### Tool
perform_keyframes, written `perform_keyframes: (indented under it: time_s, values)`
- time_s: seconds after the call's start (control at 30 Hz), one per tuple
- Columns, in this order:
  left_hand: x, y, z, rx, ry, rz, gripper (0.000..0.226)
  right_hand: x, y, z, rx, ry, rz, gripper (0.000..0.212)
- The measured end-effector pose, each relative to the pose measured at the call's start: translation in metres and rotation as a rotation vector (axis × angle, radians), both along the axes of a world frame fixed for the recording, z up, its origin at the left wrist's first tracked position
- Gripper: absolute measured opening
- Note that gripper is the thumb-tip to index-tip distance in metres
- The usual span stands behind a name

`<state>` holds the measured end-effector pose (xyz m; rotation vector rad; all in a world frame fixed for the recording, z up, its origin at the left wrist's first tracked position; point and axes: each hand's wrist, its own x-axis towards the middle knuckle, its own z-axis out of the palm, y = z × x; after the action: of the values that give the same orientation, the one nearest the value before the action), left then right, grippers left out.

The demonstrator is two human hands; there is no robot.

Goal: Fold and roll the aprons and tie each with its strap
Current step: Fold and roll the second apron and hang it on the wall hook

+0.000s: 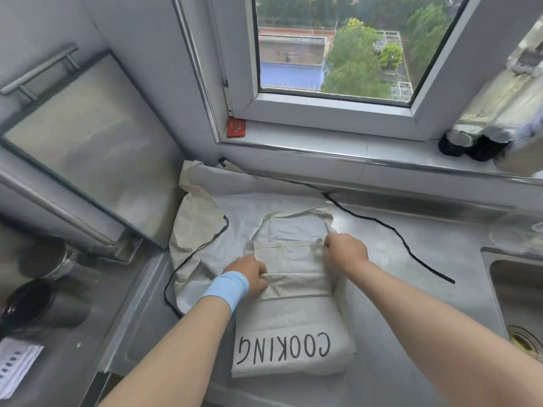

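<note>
A cream apron printed "COOKING" lies folded into a narrow strip on the steel counter, running away from me. My left hand, with a blue band on the wrist, grips the strip's left edge at a fold. My right hand pinches the cloth at the right edge a little farther out. A black strap trails from the far end across the counter to the right. Another cream apron with black edging lies spread underneath at the left.
A sink sits at the right edge. A cabinet with a bar handle stands at the left, dark pots below it. The window sill holds a red card and wrapped pipes.
</note>
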<state>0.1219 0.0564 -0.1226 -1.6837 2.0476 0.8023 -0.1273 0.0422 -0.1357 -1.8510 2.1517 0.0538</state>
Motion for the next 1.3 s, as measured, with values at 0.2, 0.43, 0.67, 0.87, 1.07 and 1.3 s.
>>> perform_keyframes:
  time_s: [0.2, 0.43, 0.67, 0.87, 1.07, 1.3]
  values:
    - [0.005, -0.005, -0.004, -0.037, 0.071, 0.025, 0.022, -0.007, -0.015, 0.023, -0.239, -0.289, -0.337, 0.039]
    - [-0.001, -0.015, -0.005, -0.22, 0.206, 0.058, 0.021, 0.018, 0.022, 0.012, -0.141, -0.134, 0.375, 0.041]
    - [-0.004, -0.033, -0.02, -0.251, 0.229, 0.226, 0.025, 0.02, -0.003, -0.008, 0.027, -0.04, 0.296, 0.026]
    - [-0.013, -0.031, -0.026, -0.423, 0.063, 0.167, 0.044, 0.03, -0.024, -0.009, 0.041, 0.13, 0.407, 0.024]
    - [-0.021, 0.009, -0.036, -0.565, 0.065, -0.196, 0.043, 0.033, -0.018, -0.02, -0.138, 0.257, 0.433, 0.018]
    - [-0.022, 0.037, -0.05, -0.312, -0.097, -0.186, 0.069, 0.065, 0.065, -0.027, -0.123, -0.029, 0.513, 0.06]
